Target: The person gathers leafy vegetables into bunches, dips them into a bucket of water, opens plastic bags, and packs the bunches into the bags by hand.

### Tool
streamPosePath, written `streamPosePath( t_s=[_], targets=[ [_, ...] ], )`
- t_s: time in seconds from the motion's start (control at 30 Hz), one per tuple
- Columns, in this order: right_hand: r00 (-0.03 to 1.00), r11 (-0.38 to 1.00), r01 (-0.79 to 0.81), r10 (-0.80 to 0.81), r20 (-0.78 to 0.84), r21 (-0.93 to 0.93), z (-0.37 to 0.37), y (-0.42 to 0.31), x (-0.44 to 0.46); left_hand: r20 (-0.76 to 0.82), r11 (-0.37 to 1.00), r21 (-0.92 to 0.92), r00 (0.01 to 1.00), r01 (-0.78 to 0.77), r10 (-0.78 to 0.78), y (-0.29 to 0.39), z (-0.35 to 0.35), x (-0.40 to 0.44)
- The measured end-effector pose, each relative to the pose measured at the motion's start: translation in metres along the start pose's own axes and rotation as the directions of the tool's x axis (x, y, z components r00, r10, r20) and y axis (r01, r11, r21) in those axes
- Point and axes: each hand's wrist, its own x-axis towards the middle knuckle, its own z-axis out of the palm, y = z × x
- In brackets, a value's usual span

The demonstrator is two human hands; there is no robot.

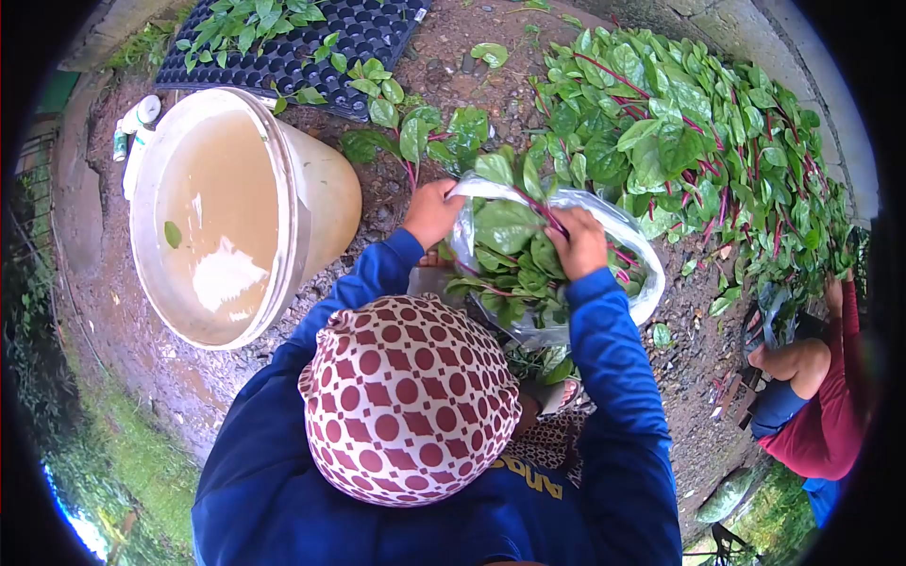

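A clear plastic bag (pixel 651 274) stands open in front of me, filled with green leaves on reddish stems. At its left rim my left hand (pixel 432 213) is closed, pinching the plastic edge. My right hand (pixel 579 241) is over the right half of the opening, its fingers closed around a red-stemmed leafy sprig (pixel 510 224) that looks like Malabar spinach. The sprig's leaves lie across the mouth of the bag. More leaves (pixel 514 274) fill the bag below, and its bottom is hidden.
A large bucket (pixel 326 193) of murky water stands left. Behind it lies a black seedling tray (pixel 387 47). A big heap of the same greens (pixel 689 132) lies right, by a concrete edge (pixel 802 66). Another person in a red top (pixel 821 424) crouches far right.
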Motion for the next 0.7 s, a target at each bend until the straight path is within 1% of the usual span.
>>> streamPosePath(
  t_s=[0.03,0.1,0.13,0.23,0.27,0.3,0.37,0.4,0.43,0.47,0.5,0.57,0.6,0.63,0.67,0.7],
  targets=[
    [0.997,0.996,0.083,-0.083,0.002,0.018,-0.008,0.001,-0.008,-0.026,0.998,-0.035,0.999,-0.043,0.042,0.002,-0.002,0.008],
    [0.979,0.98,0.196,-0.198,0.046,0.042,-0.013,0.01,-0.025,-0.083,0.986,-0.103,0.989,-0.128,0.119,0.003,-0.005,0.027],
    [0.979,0.98,0.199,-0.2,0.03,0.013,-0.014,0.012,-0.032,0.01,0.979,-0.19,0.997,0.072,-0.071,0.017,-0.01,0.028],
    [0.994,0.992,0.107,-0.107,0.0,-0.068,0.0,0.03,-0.028,0.099,0.982,-0.186,0.993,-0.038,0.057,0.027,-0.017,0.024],
    [0.997,0.992,0.063,-0.066,-0.027,-0.112,0.008,0.035,-0.02,0.114,0.971,-0.22,0.986,-0.094,0.122,0.026,-0.022,0.018],
    [1.0,0.99,0.0,0.001,0.003,-0.138,0.014,0.041,-0.014,0.205,0.989,-0.147,0.979,0.033,-0.002,0.023,-0.033,0.01],
    [0.992,0.987,-0.079,0.091,0.085,-0.14,0.022,0.05,-0.008,0.031,0.923,-0.366,0.993,0.119,-0.115,-0.023,-0.033,0.008],
    [0.992,0.988,-0.067,0.082,0.1,-0.139,0.022,0.047,-0.006,-0.187,0.962,-0.245,0.968,0.12,-0.168,-0.059,-0.035,0.017],
    [0.99,0.988,-0.058,0.076,0.123,-0.142,0.019,0.043,-0.007,-0.333,0.949,-0.281,0.912,0.147,-0.24,-0.063,-0.039,0.019],
    [0.987,0.987,-0.045,0.068,0.149,-0.152,0.014,0.039,-0.01,-0.468,0.98,0.006,0.866,0.2,-0.175,-0.07,-0.044,0.023],
    [0.989,0.993,-0.033,0.05,0.142,-0.117,0.008,0.036,-0.013,-0.461,0.964,0.067,0.865,0.257,-0.198,-0.075,-0.047,0.032],
    [0.992,0.999,-0.014,0.02,0.126,-0.048,-0.005,0.022,-0.017,-0.396,0.898,0.212,0.874,0.386,-0.282,-0.059,-0.046,0.05],
    [0.994,0.998,0.051,-0.049,0.1,-0.026,-0.019,0.014,-0.019,-0.392,0.884,0.225,0.869,0.41,-0.303,-0.06,-0.043,0.059],
    [0.991,0.997,0.006,-0.016,0.136,0.074,-0.036,0.004,-0.019,-0.389,0.869,0.241,0.863,0.433,-0.322,-0.061,-0.042,0.068],
    [0.985,0.984,-0.043,0.013,0.171,0.172,-0.052,-0.006,-0.018,-0.376,0.88,0.226,0.871,0.418,-0.317,-0.07,-0.043,0.077],
    [0.978,0.959,-0.096,0.04,0.207,0.268,-0.067,-0.012,-0.019,-0.337,0.875,0.197,0.869,0.442,-0.363,-0.07,-0.047,0.083]
  ],
)
